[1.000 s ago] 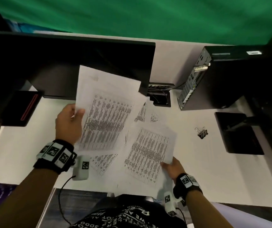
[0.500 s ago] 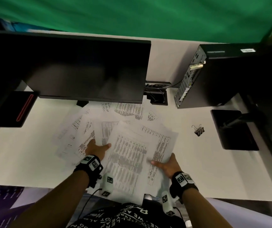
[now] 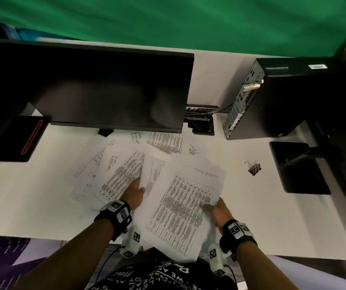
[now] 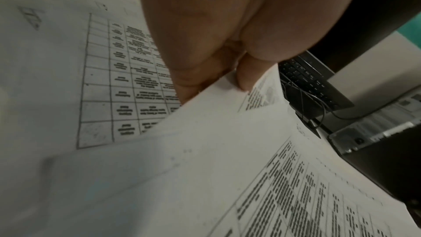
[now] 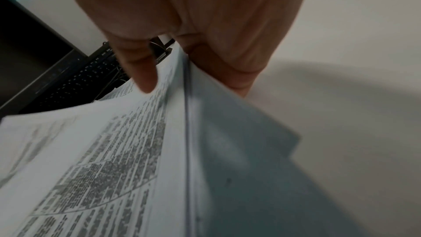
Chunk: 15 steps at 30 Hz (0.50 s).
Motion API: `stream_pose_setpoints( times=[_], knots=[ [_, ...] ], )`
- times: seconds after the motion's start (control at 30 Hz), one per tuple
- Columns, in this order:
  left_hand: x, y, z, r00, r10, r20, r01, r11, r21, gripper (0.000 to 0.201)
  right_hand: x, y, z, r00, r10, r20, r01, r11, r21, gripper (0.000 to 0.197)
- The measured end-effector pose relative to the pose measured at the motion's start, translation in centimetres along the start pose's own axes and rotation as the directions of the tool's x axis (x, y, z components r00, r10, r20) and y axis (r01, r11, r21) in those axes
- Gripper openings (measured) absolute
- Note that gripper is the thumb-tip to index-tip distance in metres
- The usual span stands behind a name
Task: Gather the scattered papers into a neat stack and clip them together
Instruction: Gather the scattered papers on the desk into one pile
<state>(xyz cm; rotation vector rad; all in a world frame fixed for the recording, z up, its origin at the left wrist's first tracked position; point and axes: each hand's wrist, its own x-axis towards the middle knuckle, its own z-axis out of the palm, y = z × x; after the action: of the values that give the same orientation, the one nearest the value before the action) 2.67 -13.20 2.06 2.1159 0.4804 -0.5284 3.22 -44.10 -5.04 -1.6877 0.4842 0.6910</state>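
Several printed sheets lie fanned across the white desk [image 3: 31, 195] in front of the monitor. My right hand [image 3: 217, 209] pinches a small bunch of sheets [image 3: 183, 208] by its right edge, thumb on top and fingers below, as the right wrist view shows at the bunch edge [image 5: 182, 82]. My left hand [image 3: 135, 190] reaches among the scattered papers [image 3: 119, 176], its fingers slipped under the edge of a sheet [image 4: 216, 114] with the thumb on top. A black binder clip [image 3: 253, 167] lies alone on the desk to the right of the papers.
A black monitor [image 3: 109, 88] stands just behind the papers. A computer tower [image 3: 272, 97] stands at the back right, with a flat black base [image 3: 297, 168] in front of it. A cable box [image 3: 201, 120] sits between monitor and tower. The near desk edge is at my body.
My left hand came down from holding sheets up in the air to the scattered papers on the desk. The bunch in my right hand has grown and shifted slightly right.
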Motion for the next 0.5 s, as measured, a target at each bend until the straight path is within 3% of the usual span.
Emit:
stream_pose_setpoints(
  times=[0.07,0.13,0.2,0.3,0.33,0.4,0.5],
  knots=[
    [0.0,0.4,0.9,0.993,0.039,0.109,-0.044,0.998,0.048,0.035,-0.6,-0.5,0.4,0.999,-0.046,0.024,0.046,0.999,0.000,0.069],
    [0.1,0.6,1.9,0.988,0.061,0.140,-0.071,0.995,0.071,0.024,-0.9,-0.6,0.3,0.998,-0.062,0.032,0.063,0.998,-0.022,0.072],
    [0.5,0.6,2.1,0.994,0.090,0.062,-0.096,0.990,0.105,0.027,-0.6,0.0,-0.2,0.998,-0.061,0.006,0.062,0.997,-0.050,0.073],
    [1.5,-0.4,-0.2,0.980,0.081,-0.179,-0.054,0.987,0.150,0.020,0.3,1.4,-1.0,0.998,-0.042,-0.038,0.039,0.997,-0.073,0.074],
    [2.1,-1.0,-1.6,0.962,0.044,-0.270,0.000,0.987,0.158,0.024,0.7,1.9,-1.2,0.998,-0.037,-0.043,0.033,0.995,-0.091,0.075],
    [3.0,-2.3,-4.9,0.917,-0.078,-0.391,0.168,0.965,0.201,0.051,0.4,1.5,-1.0,0.998,-0.023,-0.060,0.015,0.992,-0.129,0.073],
    [4.0,-3.8,-8.6,0.879,-0.300,-0.370,0.402,0.883,0.240,0.092,2.1,3.2,-1.3,0.997,-0.019,-0.081,0.005,0.986,-0.166,0.073]
  ],
)
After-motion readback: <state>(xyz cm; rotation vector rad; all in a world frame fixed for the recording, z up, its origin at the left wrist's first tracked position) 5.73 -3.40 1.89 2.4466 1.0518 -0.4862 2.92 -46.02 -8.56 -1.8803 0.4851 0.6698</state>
